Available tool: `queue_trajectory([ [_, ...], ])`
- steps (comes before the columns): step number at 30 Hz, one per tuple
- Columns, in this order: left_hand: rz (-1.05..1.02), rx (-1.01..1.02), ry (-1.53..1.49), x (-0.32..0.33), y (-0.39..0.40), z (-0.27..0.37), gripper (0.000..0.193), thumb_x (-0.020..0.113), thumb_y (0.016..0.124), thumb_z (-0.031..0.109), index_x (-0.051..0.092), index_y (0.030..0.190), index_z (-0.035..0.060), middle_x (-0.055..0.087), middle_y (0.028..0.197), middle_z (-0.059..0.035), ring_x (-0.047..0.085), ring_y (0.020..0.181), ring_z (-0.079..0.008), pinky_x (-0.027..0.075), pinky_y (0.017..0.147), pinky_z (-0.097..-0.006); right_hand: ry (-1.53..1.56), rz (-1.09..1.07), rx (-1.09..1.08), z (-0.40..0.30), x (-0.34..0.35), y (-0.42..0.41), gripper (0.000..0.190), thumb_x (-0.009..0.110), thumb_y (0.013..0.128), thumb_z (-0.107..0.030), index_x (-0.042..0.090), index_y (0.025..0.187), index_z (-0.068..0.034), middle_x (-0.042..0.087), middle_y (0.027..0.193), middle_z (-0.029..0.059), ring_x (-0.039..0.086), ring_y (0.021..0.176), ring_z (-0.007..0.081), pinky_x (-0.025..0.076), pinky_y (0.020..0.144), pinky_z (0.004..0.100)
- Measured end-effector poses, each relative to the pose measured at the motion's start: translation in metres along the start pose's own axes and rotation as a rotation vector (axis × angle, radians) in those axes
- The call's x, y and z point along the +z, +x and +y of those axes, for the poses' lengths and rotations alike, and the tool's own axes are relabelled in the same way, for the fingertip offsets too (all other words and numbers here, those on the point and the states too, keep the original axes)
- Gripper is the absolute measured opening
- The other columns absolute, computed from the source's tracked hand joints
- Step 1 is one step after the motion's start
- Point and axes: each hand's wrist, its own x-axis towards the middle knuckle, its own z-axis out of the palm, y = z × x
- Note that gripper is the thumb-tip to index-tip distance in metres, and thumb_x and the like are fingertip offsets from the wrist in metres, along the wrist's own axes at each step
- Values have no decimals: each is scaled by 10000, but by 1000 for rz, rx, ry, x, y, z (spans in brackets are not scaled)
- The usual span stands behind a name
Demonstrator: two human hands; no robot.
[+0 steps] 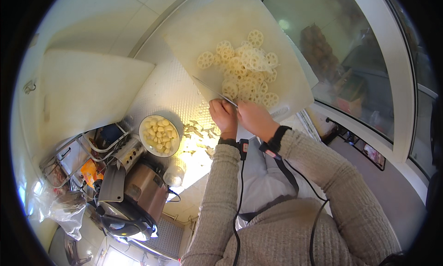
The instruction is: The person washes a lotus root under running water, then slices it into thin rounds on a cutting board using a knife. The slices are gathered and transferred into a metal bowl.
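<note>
My right hand grips a kitchen knife whose thin blade points away to the left, seen nearly edge-on. Close against the blade's near side, my left hand has its fingers curled at the board's left edge. Whatever those fingers may hold is hidden. Both hands are over a large white cutting board. Many thin, round lotus root slices lie in a loose heap beyond the knife, some overlapping, a few apart at the sides.
Left of the board, a bowl of peeled garlic cloves stands on the textured metal counter. Scraps of peel lie beside it. A rice cooker, a cleaver and a wire rack crowd the near left. A glass window borders the right.
</note>
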Motion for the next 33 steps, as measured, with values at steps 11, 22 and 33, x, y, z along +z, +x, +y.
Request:
queue_trajectory([
  [11,-100,-243,-294,-20,1,5,148,499,1023,123,582,1034,1,598,991,-132,581,888,-293,465,806,-403,25,79,-58,19,-92,-60,242,606,870,-90,660,1101,-42,638,903,153,657,798,347,527,677,436],
  [22,-883,535,-83,-105,33,143,618,479,1023,337,342,1539,24,359,1590,-147,295,1489,-339,227,1202,-499,-579,171,-550,31,-152,-40,325,644,816,-131,642,1140,-110,544,934,18,601,783,172,492,654,314],
  [33,-689,292,-239,-86,97,45,491,582,953,96,491,1435,71,489,1458,-162,503,1324,-311,409,1104,-406,-331,305,-290,77,-197,-94,298,710,756,-38,700,1047,-101,591,986,50,635,739,225,511,634,355],
])
